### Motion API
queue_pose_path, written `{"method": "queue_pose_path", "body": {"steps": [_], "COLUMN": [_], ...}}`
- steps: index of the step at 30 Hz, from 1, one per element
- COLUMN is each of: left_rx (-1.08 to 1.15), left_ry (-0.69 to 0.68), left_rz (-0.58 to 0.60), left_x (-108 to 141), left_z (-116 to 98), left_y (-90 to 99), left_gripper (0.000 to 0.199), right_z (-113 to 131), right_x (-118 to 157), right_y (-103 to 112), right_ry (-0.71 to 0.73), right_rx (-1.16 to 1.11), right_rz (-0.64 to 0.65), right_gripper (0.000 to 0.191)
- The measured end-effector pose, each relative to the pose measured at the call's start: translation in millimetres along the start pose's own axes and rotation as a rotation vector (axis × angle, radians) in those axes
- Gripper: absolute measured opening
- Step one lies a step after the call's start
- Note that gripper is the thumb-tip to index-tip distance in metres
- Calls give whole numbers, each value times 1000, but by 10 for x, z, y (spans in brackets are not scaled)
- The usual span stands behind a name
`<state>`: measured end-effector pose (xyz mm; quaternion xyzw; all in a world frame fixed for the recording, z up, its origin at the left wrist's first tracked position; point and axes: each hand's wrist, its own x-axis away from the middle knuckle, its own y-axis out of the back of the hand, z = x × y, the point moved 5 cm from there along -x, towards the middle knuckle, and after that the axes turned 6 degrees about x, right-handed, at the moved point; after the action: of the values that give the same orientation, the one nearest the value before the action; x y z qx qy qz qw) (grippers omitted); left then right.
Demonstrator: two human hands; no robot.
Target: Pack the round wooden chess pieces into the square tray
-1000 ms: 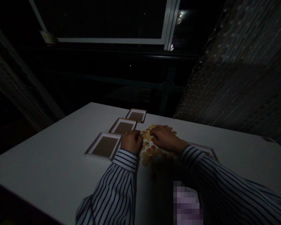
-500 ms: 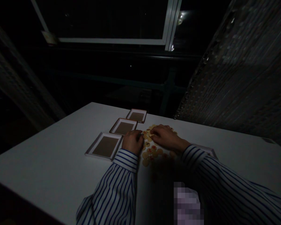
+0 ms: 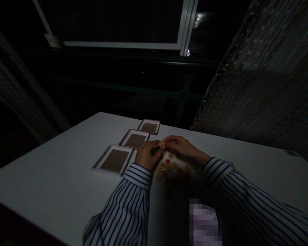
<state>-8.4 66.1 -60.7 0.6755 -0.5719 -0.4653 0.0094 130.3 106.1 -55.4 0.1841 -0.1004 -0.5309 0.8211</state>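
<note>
Round wooden discs with red characters, which look like Chinese chess pieces [image 3: 166,166], lie in a loose spread on the white table [image 3: 66,157]. Just above them my left hand [image 3: 146,154] and my right hand [image 3: 181,146] meet, fingertips close together. Between them are Chinese chess pieces [image 3: 161,145], one showing a red character; how many is unclear. Both hands are closed on these, thumbs and fingers pinching. More discs lie partly hidden behind and under my right hand, and shadow covers those nearest my body.
Left of the pieces stand three shallow trays: a pale-rimmed one [image 3: 115,160], a brown-rimmed one [image 3: 135,140] and a farther one [image 3: 149,127]. A bead curtain [image 3: 259,85] hangs at the right, beyond the table. Behind is a dark window with a white frame [image 3: 123,44].
My right hand has come up from the discs on the table towards my left hand. Pieces with a red character now show between the fingertips of both hands.
</note>
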Motion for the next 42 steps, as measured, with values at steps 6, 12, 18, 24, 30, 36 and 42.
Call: {"method": "queue_pose_path", "body": {"steps": [6, 12, 18, 24, 30, 36, 42], "left_rx": [34, 45, 18, -102, -371, -536, -546], "left_ry": [-29, 23, 180, 311, 305, 196, 200], "left_rz": [14, 46, 26, 177, 343, 475, 526], "left_x": [-12, -20, -38, -21, 11, 52, 70], "left_z": [-27, 49, 314, 387, 263, 271, 272], "left_y": [35, 48, 115, 188, 177, 61, 46], "left_gripper": [24, 24, 29, 31, 26, 26, 27], "right_z": [-50, -50, -127, -168, -149, -138, -125], "right_x": [-36, -42, -6, 28, 49, 65, 79], "right_y": [-81, -113, -72, -26, -6, 9, 27], "right_ry": [20, 24, -25, -40, -9, -18, -17], "right_rx": [-117, -136, -112, -36, 7, 58, 72], "right_rz": [24, 24, 11, -11, -21, -28, -30], "right_gripper": [16, 13, 14, 13, 11, 11, 12]}}
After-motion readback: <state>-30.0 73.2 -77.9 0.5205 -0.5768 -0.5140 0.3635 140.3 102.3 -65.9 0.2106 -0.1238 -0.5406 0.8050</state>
